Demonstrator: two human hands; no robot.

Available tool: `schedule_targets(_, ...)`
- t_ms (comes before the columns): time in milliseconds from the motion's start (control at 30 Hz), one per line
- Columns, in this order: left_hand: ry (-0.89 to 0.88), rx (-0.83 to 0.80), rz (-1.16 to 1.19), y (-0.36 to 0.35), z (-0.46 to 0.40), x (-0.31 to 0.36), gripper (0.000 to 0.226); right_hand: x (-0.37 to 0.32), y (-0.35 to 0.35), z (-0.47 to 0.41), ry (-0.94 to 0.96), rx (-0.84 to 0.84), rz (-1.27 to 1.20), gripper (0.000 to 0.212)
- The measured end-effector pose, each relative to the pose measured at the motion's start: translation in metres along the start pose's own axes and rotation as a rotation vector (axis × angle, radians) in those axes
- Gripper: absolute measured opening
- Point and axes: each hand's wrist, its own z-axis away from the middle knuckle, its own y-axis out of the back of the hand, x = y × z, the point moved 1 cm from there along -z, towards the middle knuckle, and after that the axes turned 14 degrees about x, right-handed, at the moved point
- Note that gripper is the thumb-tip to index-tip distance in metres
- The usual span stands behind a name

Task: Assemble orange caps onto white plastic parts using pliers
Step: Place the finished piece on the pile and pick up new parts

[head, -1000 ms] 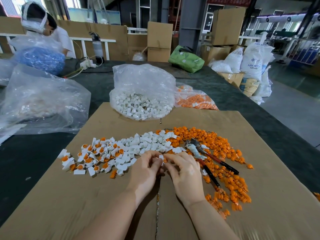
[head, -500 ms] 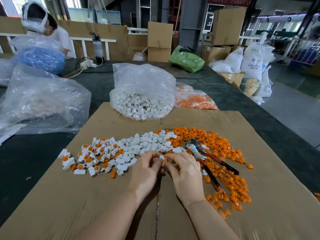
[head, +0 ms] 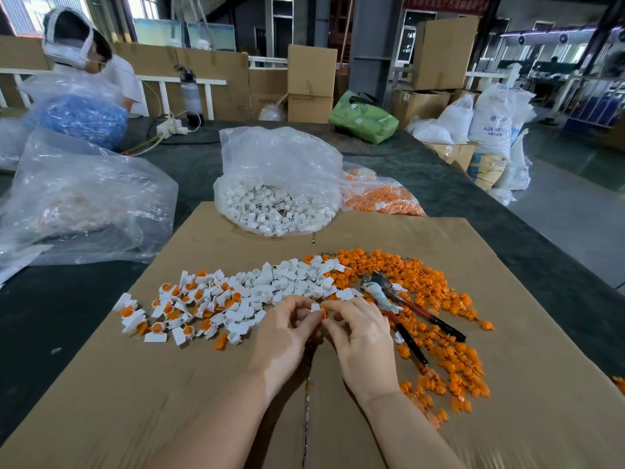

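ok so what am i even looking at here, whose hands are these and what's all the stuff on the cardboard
The camera sits on a person's head, looking down at their own hands. The left hand and right hand together pinch a small white part with an orange cap. On the cardboard sheet lie loose white parts, finished ones with orange caps on the left, loose orange caps on the right, and pliers, untouched. Behind are bags of spare pieces.

— How many pliers (head: 402, 308)?
— One. Two hands (left hand (head: 287, 328), right hand (head: 360, 333)).
— Bags near the cardboard?
— Three: white-parts bag (head: 277, 184), orange-caps bag (head: 382, 196), big clear bag (head: 81, 201). Loose bits: too many.
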Motion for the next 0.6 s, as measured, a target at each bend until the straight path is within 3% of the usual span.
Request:
schedule_targets(200,0.007,-0.007,0.053,0.001,0.002,0.005,0.004,-0.001,0.005,0.000,0.036,0.106,-0.018,0.024)
schedule_targets(300,-0.017,0.006,0.014,0.002,0.001,0.007,0.005,0.004,0.016,-0.008,0.073,0.246,0.129,0.022)
schedule_targets(367,0.001,0.007,0.014,0.002,0.000,0.008,0.006,0.009,0.026,-0.017,-0.016,0.255,0.312,0.024)
schedule_targets(467,0.041,0.000,0.035,0.000,-0.001,0.009,0.006,0.021,0.038,-0.032,-0.280,-0.042,0.652,0.042)
schedule_targets(600,0.054,0.000,0.015,-0.001,-0.004,0.008,0.005,0.034,0.045,-0.043,-0.436,-0.368,0.742,0.048)
